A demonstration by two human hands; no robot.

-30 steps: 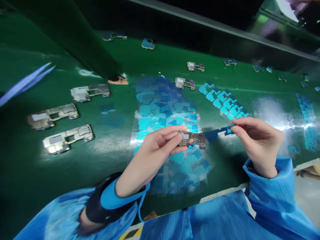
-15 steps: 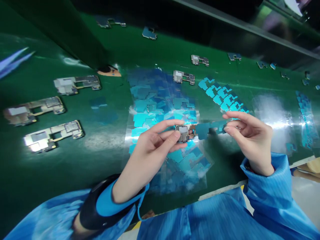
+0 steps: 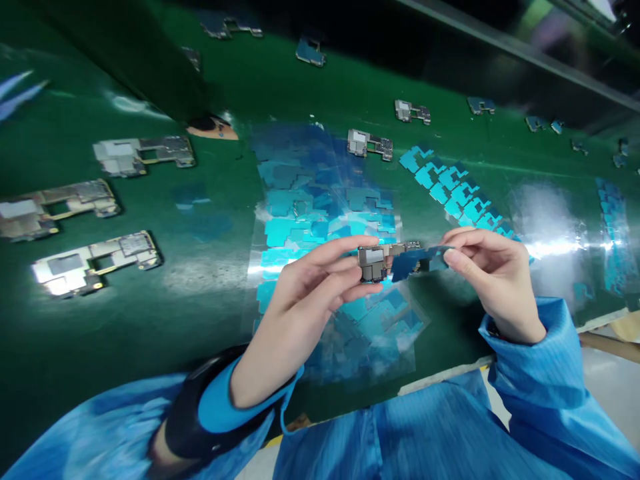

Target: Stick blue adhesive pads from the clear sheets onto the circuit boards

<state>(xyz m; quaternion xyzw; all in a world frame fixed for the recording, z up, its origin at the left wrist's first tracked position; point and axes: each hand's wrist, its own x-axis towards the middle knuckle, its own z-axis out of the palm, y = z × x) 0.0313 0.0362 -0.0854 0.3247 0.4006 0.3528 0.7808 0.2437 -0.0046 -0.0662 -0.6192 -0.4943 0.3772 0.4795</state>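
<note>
Between the thumb and fingers of my left hand (image 3: 320,287) is a small phone circuit board (image 3: 372,265) with grey metal shields. My right hand (image 3: 493,273) pinches the right end of a thin blue die-cut sticker (image 3: 409,263). The sticker's left part overlaps the right half of the board; whether it touches the board I cannot tell. Beneath both hands lie clear sheets of blue stickers (image 3: 285,230) on the green mat.
Several bare boards (image 3: 97,261) lie at the left, with tweezers (image 3: 20,97) beyond them. Two boards (image 3: 370,144) lie past the sheets. A strip of bright stickers (image 3: 453,183) is at the back right. A dark post (image 3: 150,73) rises at the back left.
My right hand has moved a little left, bringing the sticker over the board's right half. The sticker now looks darker and tilted. My left hand keeps its hold on the board.
</note>
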